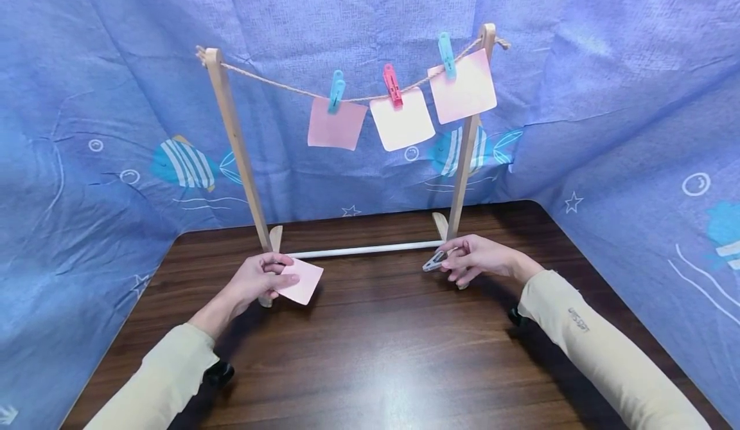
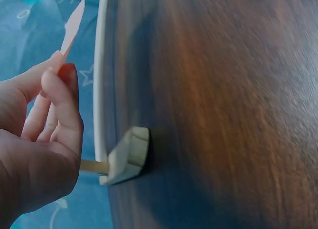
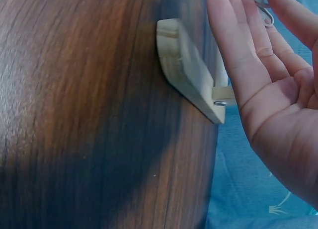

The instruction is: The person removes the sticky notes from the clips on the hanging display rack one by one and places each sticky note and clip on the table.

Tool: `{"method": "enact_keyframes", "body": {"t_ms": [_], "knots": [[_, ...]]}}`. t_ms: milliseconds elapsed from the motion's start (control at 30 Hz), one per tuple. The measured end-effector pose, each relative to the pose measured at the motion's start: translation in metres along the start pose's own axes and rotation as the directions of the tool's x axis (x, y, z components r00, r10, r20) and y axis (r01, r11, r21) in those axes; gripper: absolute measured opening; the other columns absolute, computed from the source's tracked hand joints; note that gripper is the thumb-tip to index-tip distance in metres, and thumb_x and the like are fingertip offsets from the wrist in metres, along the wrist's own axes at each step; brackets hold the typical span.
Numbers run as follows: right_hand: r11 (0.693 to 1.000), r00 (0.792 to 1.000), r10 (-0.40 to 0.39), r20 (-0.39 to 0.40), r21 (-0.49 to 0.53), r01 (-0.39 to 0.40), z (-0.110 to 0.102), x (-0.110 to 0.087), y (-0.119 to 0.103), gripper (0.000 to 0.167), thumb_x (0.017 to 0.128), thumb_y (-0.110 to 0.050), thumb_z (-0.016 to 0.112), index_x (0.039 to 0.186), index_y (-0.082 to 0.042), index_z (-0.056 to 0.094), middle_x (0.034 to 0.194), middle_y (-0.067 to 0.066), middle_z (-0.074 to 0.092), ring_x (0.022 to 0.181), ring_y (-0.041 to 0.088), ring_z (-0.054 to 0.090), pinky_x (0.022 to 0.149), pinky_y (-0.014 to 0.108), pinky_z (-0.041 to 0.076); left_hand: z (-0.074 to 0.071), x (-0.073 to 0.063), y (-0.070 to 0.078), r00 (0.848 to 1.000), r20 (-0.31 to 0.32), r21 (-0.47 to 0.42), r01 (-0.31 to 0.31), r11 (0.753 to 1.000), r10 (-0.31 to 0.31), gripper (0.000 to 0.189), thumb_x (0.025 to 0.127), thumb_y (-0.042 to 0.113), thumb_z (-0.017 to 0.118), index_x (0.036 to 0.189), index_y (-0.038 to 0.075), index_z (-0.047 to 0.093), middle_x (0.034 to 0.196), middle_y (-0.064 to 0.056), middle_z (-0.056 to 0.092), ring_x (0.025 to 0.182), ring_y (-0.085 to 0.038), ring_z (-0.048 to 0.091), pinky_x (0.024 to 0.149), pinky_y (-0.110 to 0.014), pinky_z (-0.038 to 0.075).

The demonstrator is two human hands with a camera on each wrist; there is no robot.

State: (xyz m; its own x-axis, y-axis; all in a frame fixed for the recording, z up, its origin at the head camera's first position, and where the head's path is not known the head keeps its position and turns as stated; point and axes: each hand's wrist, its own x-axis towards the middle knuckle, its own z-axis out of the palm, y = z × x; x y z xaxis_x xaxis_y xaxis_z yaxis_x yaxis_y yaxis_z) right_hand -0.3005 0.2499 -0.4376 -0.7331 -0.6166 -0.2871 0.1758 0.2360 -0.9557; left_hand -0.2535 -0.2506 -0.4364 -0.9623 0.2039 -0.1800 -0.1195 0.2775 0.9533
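Between thumb and fingers, my left hand (image 1: 263, 277) pinches a small pink paper square (image 1: 303, 282) by its edge, in front of the rack's left post. The left wrist view shows that paper (image 2: 73, 28) nearly edge-on above the thumb. Over by the right post, my right hand (image 1: 476, 256) pinches a grey clothespin (image 1: 433, 261); only a bit of the clothespin (image 3: 267, 15) shows in the right wrist view. On the rope (image 1: 272, 83) hang a darker pink square (image 1: 337, 128) under a blue clothespin (image 1: 336, 92), a whitish square (image 1: 403, 125) under a red clothespin (image 1: 392, 86), and a pale pink square (image 1: 468, 89) under another blue clothespin (image 1: 446, 56).
A wooden left post (image 1: 237, 141) and right post (image 1: 465, 160) hold the rope, joined low down by a white bar (image 1: 364, 249). Angled wooden feet (image 3: 186, 65) stand on the dark brown table (image 1: 370, 340). Blue fish-print cloth (image 1: 115, 96) surrounds the table's back and sides.
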Motion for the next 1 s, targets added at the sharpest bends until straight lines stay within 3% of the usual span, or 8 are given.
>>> {"method": "enact_keyframes", "body": {"t_ms": [300, 667, 1000], "knots": [[1.000, 0.999, 0.024, -0.043, -0.009, -0.025, -0.003, 0.005, 0.008, 0.059, 0.098, -0.004, 0.066, 0.146, 0.012, 0.036, 0.104, 0.022, 0.070, 0.078, 0.022, 0.071, 0.069, 0.042, 0.063, -0.004, 0.009, -0.019, 0.997, 0.070, -0.024, 0.023, 0.999, -0.021, 0.060, 0.084, -0.014, 0.069, 0.140, -0.015, 0.047, 0.132, -0.031, 0.058, 0.090, -0.016, 0.066, 0.076, -0.029, 0.060], [1.000, 0.998, 0.025, -0.050, -0.013, -0.026, -0.004, 0.008, 0.013, 0.058, 0.098, -0.003, 0.066, 0.145, 0.013, 0.036, 0.104, 0.021, 0.071, 0.074, 0.021, 0.071, 0.068, 0.040, 0.063, -0.005, 0.009, -0.021, 0.995, 0.048, 0.017, 0.083, 0.996, -0.084, 0.066, 0.086, -0.005, 0.076, 0.145, -0.004, 0.048, 0.119, -0.021, 0.063, 0.084, -0.015, 0.067, 0.069, -0.029, 0.060], [0.998, 0.995, 0.056, -0.077, -0.032, -0.058, -0.004, 0.012, 0.016, 0.057, 0.097, -0.006, 0.067, 0.144, 0.011, 0.039, 0.101, 0.019, 0.071, 0.069, 0.019, 0.071, 0.064, 0.037, 0.063, -0.009, 0.007, -0.024, 0.992, 0.038, 0.002, 0.121, 0.993, -0.121, 0.065, 0.087, 0.003, 0.079, 0.143, -0.004, 0.048, 0.128, -0.023, 0.058, 0.080, -0.014, 0.066, 0.062, -0.025, 0.058]]}}
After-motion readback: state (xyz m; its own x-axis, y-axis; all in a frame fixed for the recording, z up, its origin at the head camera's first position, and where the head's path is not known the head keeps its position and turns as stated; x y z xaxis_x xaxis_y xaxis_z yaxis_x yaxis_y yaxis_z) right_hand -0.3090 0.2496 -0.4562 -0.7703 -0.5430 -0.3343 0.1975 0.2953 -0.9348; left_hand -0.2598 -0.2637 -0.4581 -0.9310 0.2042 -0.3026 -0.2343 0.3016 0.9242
